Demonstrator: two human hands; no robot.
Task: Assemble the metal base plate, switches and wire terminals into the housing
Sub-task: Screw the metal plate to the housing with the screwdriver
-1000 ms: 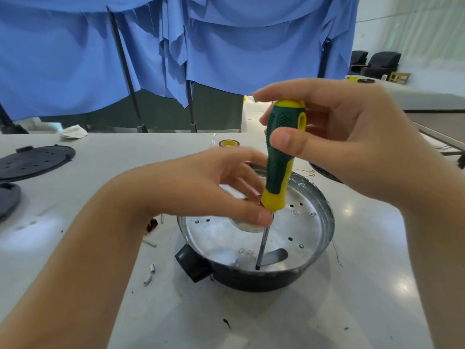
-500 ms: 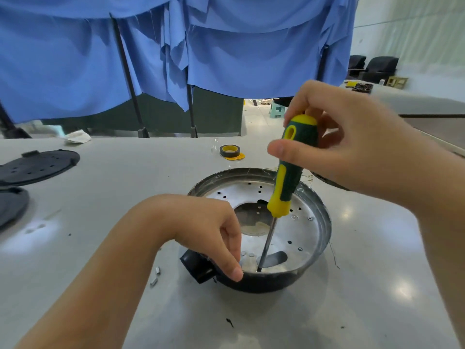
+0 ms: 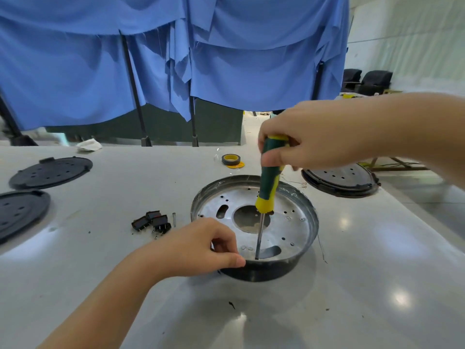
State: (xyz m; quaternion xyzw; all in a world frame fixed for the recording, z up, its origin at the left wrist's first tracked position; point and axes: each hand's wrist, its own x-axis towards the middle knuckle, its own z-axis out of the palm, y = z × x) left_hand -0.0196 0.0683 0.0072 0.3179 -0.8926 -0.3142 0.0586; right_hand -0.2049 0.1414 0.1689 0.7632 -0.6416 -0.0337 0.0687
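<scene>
From my head camera I count 1 round housing (image 3: 254, 270), 1 metal base plate (image 3: 289, 230) seated in it, 1 screwdriver (image 3: 269, 182), a huddle of small black switches (image 3: 152, 222) that looks like 3 or 4, 1 loose screw (image 3: 173, 219), 1 roll of tape (image 3: 231, 159), and 3 dark round covers: 2 on my left (image 3: 51, 172) (image 3: 17, 212) and 1 on my right (image 3: 339, 181).

The housing sits on the white table (image 3: 377, 285) straight ahead of me, near the middle, a shallow black bowl with a dull metal rim. The plate inside is flat, silvery and matte, with 1 large round hole at its centre, 1 oval slot to the left, 1 curved slot near the front edge, and many small drilled holes scattered around.

My left hand (image 3: 198, 248) rests on the near-left rim, fingers curled, thumb and forefinger pinched together at the edge; what they pinch I cannot tell. My right hand (image 3: 319, 137) grips the top of the screwdriver's handle, fingers wrapped round it. The handle is green rubbery plastic with yellow ends; the thin steel shaft stands nearly upright, its tip down on the plate beside the curved slot.

The switches lie on the table left of the housing, apart from it, with the screw just beside them. The tabletop is glossy. Blue cloth (image 3: 226, 59) hangs beyond it.
</scene>
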